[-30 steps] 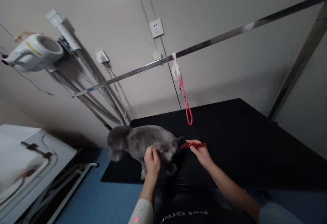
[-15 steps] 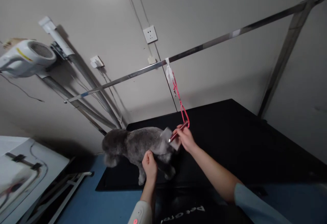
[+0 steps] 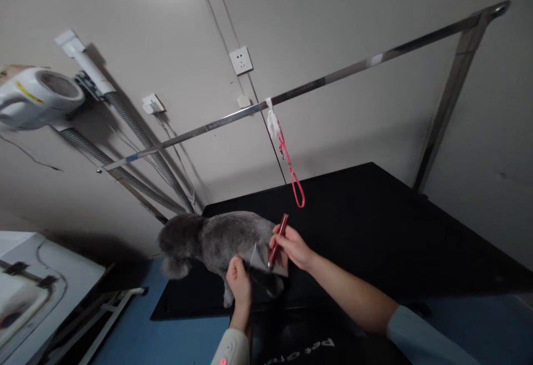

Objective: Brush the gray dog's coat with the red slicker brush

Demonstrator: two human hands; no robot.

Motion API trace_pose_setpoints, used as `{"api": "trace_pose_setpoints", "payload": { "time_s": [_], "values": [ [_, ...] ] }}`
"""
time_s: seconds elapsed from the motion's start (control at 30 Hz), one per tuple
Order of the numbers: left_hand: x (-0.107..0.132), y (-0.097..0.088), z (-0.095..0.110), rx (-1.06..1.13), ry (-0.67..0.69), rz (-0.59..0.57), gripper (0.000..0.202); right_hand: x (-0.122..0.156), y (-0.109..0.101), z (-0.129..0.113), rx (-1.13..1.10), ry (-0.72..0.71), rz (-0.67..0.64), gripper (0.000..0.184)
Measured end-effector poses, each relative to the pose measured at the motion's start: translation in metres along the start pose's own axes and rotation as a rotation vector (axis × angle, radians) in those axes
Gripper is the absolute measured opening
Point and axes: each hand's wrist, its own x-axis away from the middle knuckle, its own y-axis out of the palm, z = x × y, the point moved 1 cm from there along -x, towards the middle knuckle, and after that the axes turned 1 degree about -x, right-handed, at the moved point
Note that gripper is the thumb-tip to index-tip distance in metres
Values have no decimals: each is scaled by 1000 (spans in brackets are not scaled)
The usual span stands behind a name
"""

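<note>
A small grey dog [image 3: 212,237] stands on a black grooming table [image 3: 366,226], its head toward the left edge. My left hand [image 3: 238,279] is closed against the dog's flank near its hind leg, gripping fur. My right hand [image 3: 293,245] is wrapped round the red handle of a slicker brush [image 3: 270,254]. The brush's grey head lies on the dog's rump, just right of my left hand, with the handle pointing up.
A steel overhead bar [image 3: 316,84] spans the table, with a red leash loop [image 3: 293,179] hanging from it. A white dryer [image 3: 29,98] with ribbed hoses is mounted on the wall at left. A white machine [image 3: 37,293] stands low at left. The floor is blue.
My right hand swung the brush from behind the dog's rump up over its back, then down onto the hindquarters. My left hand stayed on the flank. The view shifted slightly left.
</note>
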Motion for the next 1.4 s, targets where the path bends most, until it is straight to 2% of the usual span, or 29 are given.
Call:
{"api": "trace_pose_setpoints", "payload": {
  "time_s": [0.03,0.1,0.13,0.27,0.33,0.4,0.43,0.47,0.5,0.63,0.7,0.73,0.8,0.87,0.9,0.97,1.03,1.1,1.17,1.23,1.3,1.4],
  "values": [
    [-2,-3,3,-5,18,22,35,-2,-1,2,-36,7,62,37],
    [-7,-7,12,-33,74,64,35,-5,-3,4,-72,-60,268,39],
    [-11,-9,17,-53,116,70,34,-6,-4,6,-74,-92,320,39],
    [-27,-4,39,-68,341,56,33,-4,-9,19,-134,-6,206,41],
    [-34,3,47,-41,365,46,35,0,-22,22,-145,-18,334,44],
    [-39,9,51,-3,334,5,35,6,-40,19,-85,-65,489,45],
    [-41,12,51,12,318,-18,35,11,-47,15,-41,-60,492,44],
    [-42,15,52,22,306,-35,35,15,-50,10,-2,-38,426,45],
    [-44,18,52,22,301,-43,35,21,-51,5,28,-12,301,48],
    [-48,27,55,-30,301,-34,33,47,-28,2,50,-25,-370,91],
    [-50,31,57,-66,309,-33,33,63,-16,18,38,-26,-545,106],
    [-51,32,58,-78,309,-34,34,72,-13,30,43,-2,-578,107],
    [-52,34,59,-87,308,-39,35,91,-11,54,137,88,-527,90],
    [-52,35,58,-88,313,-53,35,105,-11,71,340,207,-405,52],
    [-52,35,57,-94,322,-62,35,108,-10,74,451,229,-366,37],
    [-50,37,57,-121,342,-75,36,108,-6,71,631,151,-374,22],
    [-47,39,58,-148,364,-75,37,102,-1,66,757,-10,-424,21],
    [-44,39,59,-162,389,-96,37,100,-1,70,881,-48,-437,24],
    [-39,36,54,-155,411,-164,36,106,-8,81,986,107,-466,26],
    [-32,28,39,-100,413,-184,33,114,-19,90,1034,259,-537,27],
    [-23,16,14,2,375,-83,29,115,-30,88,1085,237,-544,28],
    [-14,-2,-32,19,206,107,25,106,-43,72,1291,124,-392,32]
  ]
}}
